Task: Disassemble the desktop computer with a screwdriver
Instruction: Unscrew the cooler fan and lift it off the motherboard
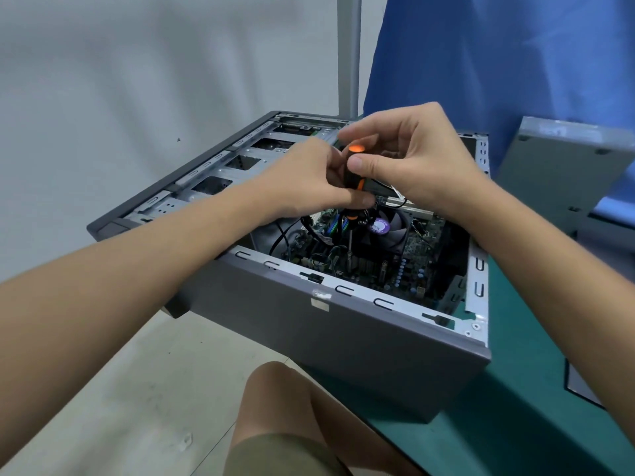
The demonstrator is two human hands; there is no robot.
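Observation:
A grey desktop computer case lies on its side with the side panel off, showing the motherboard and a black cooler fan with a purple label. A black and orange screwdriver stands upright over the board, its metal shaft reaching down beside the fan. My left hand grips the lower handle. My right hand pinches the handle's top with thumb and fingers. The tip is hidden among the board's parts.
The case overhangs the edge of a green table mat. A grey panel leans at the right, in front of blue cloth. My knee is below the case. A pale floor lies at the left.

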